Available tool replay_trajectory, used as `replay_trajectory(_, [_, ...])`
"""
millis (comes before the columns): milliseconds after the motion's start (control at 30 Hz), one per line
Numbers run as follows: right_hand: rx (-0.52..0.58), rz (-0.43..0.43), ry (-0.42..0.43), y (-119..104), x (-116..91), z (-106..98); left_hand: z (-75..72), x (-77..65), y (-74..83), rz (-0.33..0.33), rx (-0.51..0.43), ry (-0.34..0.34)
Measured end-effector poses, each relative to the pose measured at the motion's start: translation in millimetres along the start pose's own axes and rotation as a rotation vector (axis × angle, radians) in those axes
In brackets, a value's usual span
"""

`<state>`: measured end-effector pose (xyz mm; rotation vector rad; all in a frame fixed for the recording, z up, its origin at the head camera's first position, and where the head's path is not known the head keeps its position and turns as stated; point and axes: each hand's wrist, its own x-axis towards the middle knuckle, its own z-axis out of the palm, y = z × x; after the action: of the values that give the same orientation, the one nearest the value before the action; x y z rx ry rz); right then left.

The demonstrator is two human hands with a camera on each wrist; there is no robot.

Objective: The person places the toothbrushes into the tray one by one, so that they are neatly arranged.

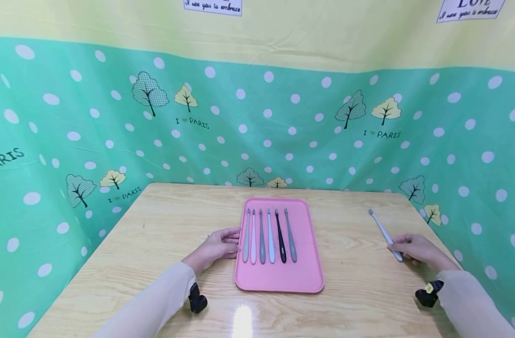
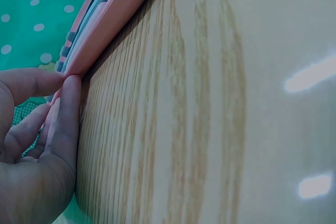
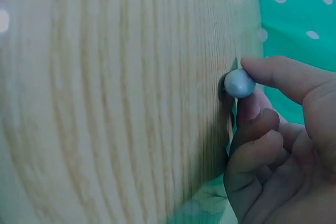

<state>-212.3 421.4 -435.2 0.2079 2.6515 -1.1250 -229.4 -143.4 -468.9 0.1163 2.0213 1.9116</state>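
My left hand [image 1: 217,245] pinches the left rim of a pink tray [image 1: 278,281], as the left wrist view shows from close by. Several toothbrushes lie side by side on it, heads to the far end: grey, pink, pale blue and a black toothbrush [image 1: 280,239] among them. Out on the right side of the table, my right hand [image 1: 416,249] pinches a pale grey-white toothbrush [image 1: 382,227] near its handle end, its head pointing away. In the right wrist view only the round handle end [image 3: 239,84] shows between thumb and finger.
The light wooden table [image 1: 346,291] carries the tray near its middle. A green dotted cloth [image 1: 274,131] hangs behind and along both sides. Dark wrist devices sit at both cuffs, one on the left wrist [image 1: 197,298].
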Motion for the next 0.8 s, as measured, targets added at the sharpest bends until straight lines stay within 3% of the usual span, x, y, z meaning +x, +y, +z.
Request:
replay_trajectory(367, [-0.028, 0.009, 0.012, -0.3, 1.6, 3.2, 1.2, -2.2, 1.1, -0.012, 0.008, 0.008])
replay_trajectory(800, [-0.002, -0.045, -0.053, -3.1, 2.1, 4.5, 2.1, -2.9, 3.7, -0.001, -0.01, 0.0])
